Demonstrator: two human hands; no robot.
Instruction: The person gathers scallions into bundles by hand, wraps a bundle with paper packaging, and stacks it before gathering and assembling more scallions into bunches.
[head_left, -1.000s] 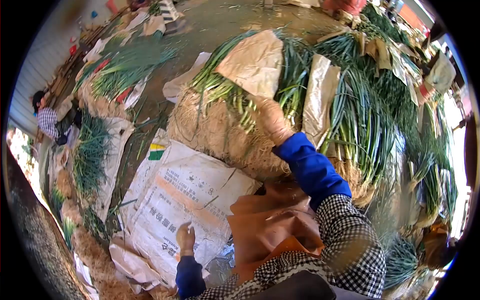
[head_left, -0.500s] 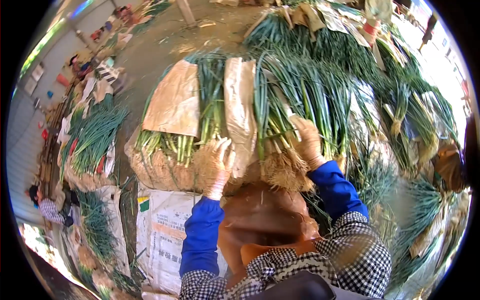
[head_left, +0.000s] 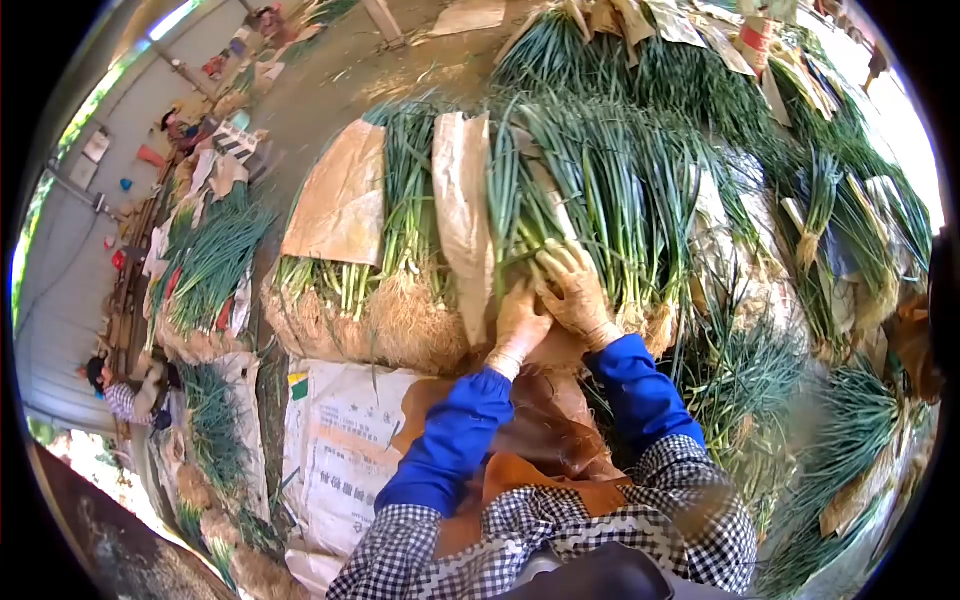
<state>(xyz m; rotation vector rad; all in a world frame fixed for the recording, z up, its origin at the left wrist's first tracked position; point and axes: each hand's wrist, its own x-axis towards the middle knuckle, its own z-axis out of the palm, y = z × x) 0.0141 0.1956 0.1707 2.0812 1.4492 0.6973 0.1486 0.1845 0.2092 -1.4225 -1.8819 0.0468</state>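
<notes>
Both gloved hands meet at the root end of a bunch of green onions (head_left: 540,222) in the middle. My left hand (head_left: 522,322) has its fingers curled at the stalks' lower end. Just right of it, my right hand (head_left: 575,290) lies over the stalks, its fingers bent around them. The roots there are hidden by the hands. To the left is a long tan wrapping strip (head_left: 462,205), then another bunch with pale bushy roots (head_left: 412,318) and a wide tan sheet (head_left: 345,200) over more onions. More onions (head_left: 630,200) lie side by side to the right.
A white printed sack (head_left: 350,450) lies at the lower left. More onion piles stand at the left (head_left: 215,260), back (head_left: 640,80) and right (head_left: 845,450). A person (head_left: 135,390) sits at the far left. A post (head_left: 383,20) rises at the back.
My left hand has moved right, off the bushy roots, to beside my right hand. My right hand has shifted slightly left, and the roots between the hands are now covered.
</notes>
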